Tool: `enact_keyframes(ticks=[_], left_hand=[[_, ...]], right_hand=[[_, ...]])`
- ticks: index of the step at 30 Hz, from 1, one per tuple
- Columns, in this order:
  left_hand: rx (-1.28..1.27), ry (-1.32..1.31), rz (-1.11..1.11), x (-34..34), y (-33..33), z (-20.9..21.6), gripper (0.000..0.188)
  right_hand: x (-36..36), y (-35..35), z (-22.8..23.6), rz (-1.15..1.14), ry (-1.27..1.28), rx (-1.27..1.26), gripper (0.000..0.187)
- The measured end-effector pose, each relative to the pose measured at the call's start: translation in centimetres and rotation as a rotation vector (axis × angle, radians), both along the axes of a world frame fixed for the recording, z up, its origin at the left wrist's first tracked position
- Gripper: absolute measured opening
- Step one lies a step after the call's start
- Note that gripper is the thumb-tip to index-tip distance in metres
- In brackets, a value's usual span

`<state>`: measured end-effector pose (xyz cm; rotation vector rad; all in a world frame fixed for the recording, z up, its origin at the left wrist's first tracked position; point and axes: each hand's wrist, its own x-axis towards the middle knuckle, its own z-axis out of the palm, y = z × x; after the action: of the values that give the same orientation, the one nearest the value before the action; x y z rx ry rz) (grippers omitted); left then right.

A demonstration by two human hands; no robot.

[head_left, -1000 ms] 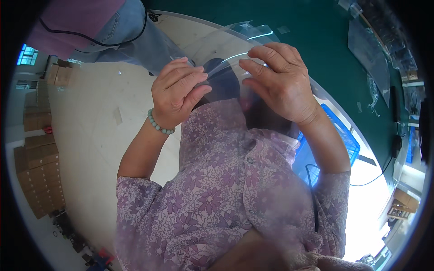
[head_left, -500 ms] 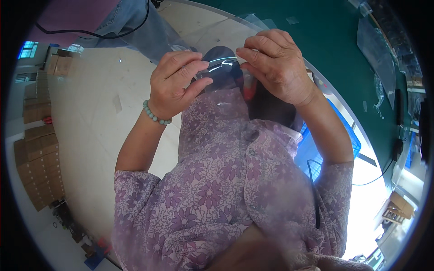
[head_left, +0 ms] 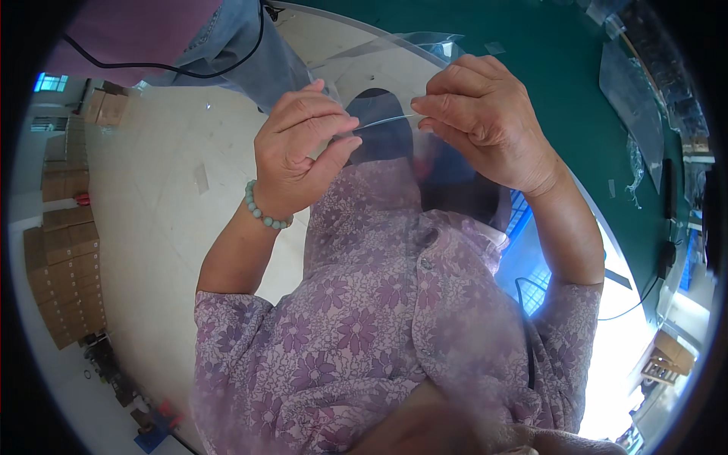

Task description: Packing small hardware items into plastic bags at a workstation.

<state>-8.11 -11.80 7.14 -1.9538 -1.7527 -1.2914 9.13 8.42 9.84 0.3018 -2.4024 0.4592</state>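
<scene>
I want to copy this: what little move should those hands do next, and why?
Probably the left hand should gently close its thumb toward its fingertips. A gap shows between them beside the clear sheet, while the right hand seems to pinch the sheet's edge, so a closer grip might steady it.

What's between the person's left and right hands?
A clear plastic sheet: in the head view, its thin, bright edge spans the gap from the left hand to the right hand, which pinches it.
</scene>
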Motion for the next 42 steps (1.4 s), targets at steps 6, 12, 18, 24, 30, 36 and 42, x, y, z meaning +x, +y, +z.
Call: enact_keyframes(ticks=[6, 12, 18, 24, 30, 36, 42], left_hand=[[-0.007, -0.048, -0.023, 0.6, 0.3, 0.0, 0.021], [-0.062, 0.103, 0.028, 2.8, 2.0, 2.2, 0.016], [-0.088, 0.219, 0.017, 3.5, 3.4, 1.1, 0.013], [-0.028, 0.185, -0.024, 2.2, 3.0, 1.6, 0.010], [-0.024, 0.183, -0.015, 1.0, 2.1, 2.5, 0.008], [-0.030, 0.111, -0.008, 1.8, 2.3, 1.4, 0.007], [-0.077, 0.119, 0.021, 2.2, 2.2, 1.5, 0.009]], right_hand=[[1.1, -0.4, 0.1, -0.016, -0.089, -0.073, 0.021], [1.8, 0.0, -0.6, -0.017, -0.079, -0.108, 0.023], [2.6, 0.1, -0.7, -0.040, -0.098, -0.034, 0.029], [4.1, 3.6, -0.1, -0.126, -0.066, -0.056, 0.040], [3.8, 2.9, -0.7, -0.038, -0.032, -0.173, 0.037], [4.8, 2.4, -1.7, -0.069, -0.047, -0.290, 0.043], [4.7, 1.9, -3.1, -0.077, -0.027, -0.358, 0.037]])
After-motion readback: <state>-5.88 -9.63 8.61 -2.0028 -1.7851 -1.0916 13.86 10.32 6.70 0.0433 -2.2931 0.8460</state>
